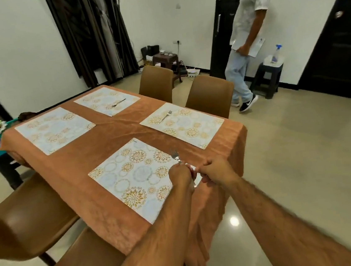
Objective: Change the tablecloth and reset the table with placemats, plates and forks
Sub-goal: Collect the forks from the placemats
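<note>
I can read no writing anywhere; the mark on the near mat's far corner is too small to make out. My bench (109,140) wears an orange-brown cloth (83,176) with four patterned mats on it. Two forks lie on the far-side mats: one (165,116) on the right mat (182,125), one (118,103) on the far mat (106,101). The left mat (55,130) is bare. Over the right edge of the near mat (131,179) my hands meet: my left hand (180,175) grips fork handles, tines (175,155) pointing away, though how many forks I cannot count. My right hand (214,168) pinches at the same handles, touching the left. Four brown chairs stand round the bench.
</note>
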`<state>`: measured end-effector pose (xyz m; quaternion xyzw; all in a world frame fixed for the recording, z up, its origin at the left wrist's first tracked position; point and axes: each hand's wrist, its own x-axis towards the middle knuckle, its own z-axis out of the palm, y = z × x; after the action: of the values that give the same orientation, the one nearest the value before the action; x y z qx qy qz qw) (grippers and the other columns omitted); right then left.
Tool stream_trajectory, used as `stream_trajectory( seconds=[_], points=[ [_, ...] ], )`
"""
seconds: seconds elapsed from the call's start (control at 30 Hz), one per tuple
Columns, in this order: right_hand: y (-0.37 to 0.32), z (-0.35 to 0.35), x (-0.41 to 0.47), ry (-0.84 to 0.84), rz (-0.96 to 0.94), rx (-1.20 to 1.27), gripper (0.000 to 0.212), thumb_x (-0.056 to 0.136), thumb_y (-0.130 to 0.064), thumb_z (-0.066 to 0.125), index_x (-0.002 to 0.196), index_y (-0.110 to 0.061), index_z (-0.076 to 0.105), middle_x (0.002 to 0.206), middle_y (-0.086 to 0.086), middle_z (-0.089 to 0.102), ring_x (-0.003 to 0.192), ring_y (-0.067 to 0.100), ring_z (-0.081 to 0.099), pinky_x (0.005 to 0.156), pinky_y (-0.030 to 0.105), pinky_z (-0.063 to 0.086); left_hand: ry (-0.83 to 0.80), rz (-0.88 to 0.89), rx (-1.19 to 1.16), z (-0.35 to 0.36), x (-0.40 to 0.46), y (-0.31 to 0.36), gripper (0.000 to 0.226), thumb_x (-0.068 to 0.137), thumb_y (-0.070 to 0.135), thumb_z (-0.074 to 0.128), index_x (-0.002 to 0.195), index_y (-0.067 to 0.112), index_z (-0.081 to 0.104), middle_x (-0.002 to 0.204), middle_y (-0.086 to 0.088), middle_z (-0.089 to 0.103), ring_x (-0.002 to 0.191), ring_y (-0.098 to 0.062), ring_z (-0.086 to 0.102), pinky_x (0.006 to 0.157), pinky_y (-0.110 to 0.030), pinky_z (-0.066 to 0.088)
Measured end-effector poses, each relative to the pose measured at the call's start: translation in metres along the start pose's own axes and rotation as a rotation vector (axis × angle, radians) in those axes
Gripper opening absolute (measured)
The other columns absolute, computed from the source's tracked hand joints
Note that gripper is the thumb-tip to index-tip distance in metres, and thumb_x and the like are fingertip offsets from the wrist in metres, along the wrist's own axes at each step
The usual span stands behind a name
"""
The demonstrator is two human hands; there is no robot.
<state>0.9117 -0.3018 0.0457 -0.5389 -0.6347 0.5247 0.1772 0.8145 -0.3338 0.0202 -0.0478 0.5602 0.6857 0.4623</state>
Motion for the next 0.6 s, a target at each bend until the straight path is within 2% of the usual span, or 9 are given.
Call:
stream_trajectory(
  seconds=[0.17,0.27,0.37,0.6],
  points=[
    [-0.026,-0.027,0.094,-0.021,-0.022,-0.074,0.02,0.089,-0.005,0.064,0.071,-0.012,0.062,0.065,0.01,0.062,0.056,0.019,0.06,0.052,0.03,0.054,0.101,0.017,0.038,0.05,0.065,0.012,0.029,0.095,-0.002,0.04,0.071,0.007,0.055,0.057,-0.007,0.048,0.041,-0.013,0.035,0.041,-0.022,0.028],
    [-0.046,-0.038,0.148,-0.031,-0.054,-0.107,0.009,0.088,-0.007,0.065,0.081,-0.005,0.07,0.069,0.01,0.068,0.063,0.021,0.065,0.062,0.036,0.06,0.127,0.025,0.012,0.076,0.099,0.027,0.029,0.094,-0.002,0.036,0.073,0.009,0.054,0.058,-0.004,0.048,0.045,-0.012,0.037,0.042,-0.022,0.027],
    [-0.06,-0.042,0.199,-0.076,-0.05,-0.112,0.006,0.086,-0.007,0.068,0.082,-0.004,0.071,0.07,0.01,0.07,0.064,0.023,0.067,0.059,0.035,0.06,0.18,0.025,0.002,0.094,0.131,0.04,0.027,0.096,0.001,0.037,0.079,0.009,0.057,0.061,-0.002,0.049,0.048,-0.011,0.039,0.041,-0.021,0.029],
    [-0.077,-0.043,0.331,-0.203,0.041,-0.019,0.013,0.089,-0.01,0.069,0.079,-0.006,0.062,0.072,0.012,0.065,0.06,0.022,0.063,0.052,0.028,0.05,0.268,0.033,-0.058,0.123,0.209,0.052,0.029,0.097,0.006,0.036,0.074,0.013,0.054,0.064,0.0,0.049,0.05,-0.009,0.041,0.039,-0.017,0.03]
  ],
)
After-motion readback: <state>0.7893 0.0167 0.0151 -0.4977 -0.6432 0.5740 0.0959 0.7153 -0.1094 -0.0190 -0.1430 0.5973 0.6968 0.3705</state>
